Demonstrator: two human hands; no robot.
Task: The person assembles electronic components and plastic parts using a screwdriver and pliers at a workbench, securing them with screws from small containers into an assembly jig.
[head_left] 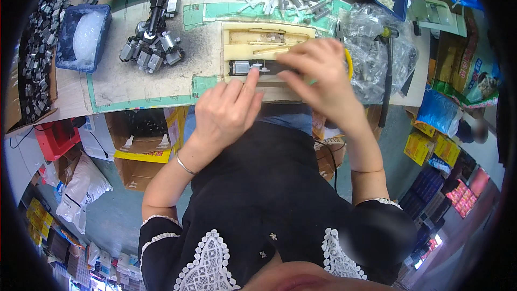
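A cream-coloured jig block (237, 48) lies on the bench, with a small motor and black part (249, 67) seated in its front slot. My left hand (229, 110) is just below the jig, its index finger pressing on the black part beside the motor. My right hand (320, 73) hovers over the right end of the same slot, fingers bent and touching the part; what lies under them is hidden. Neither hand has lifted anything.
A heap of small silver motors (151, 51) lies left of the jig, with a blue bin of clear bags (83, 35) beyond. White plastic pieces (285, 2) sit behind the jig. A crumpled plastic bag (374, 37) and black hammer (388, 70) lie to the right. Cardboard boxes (140, 156) stand below the bench.
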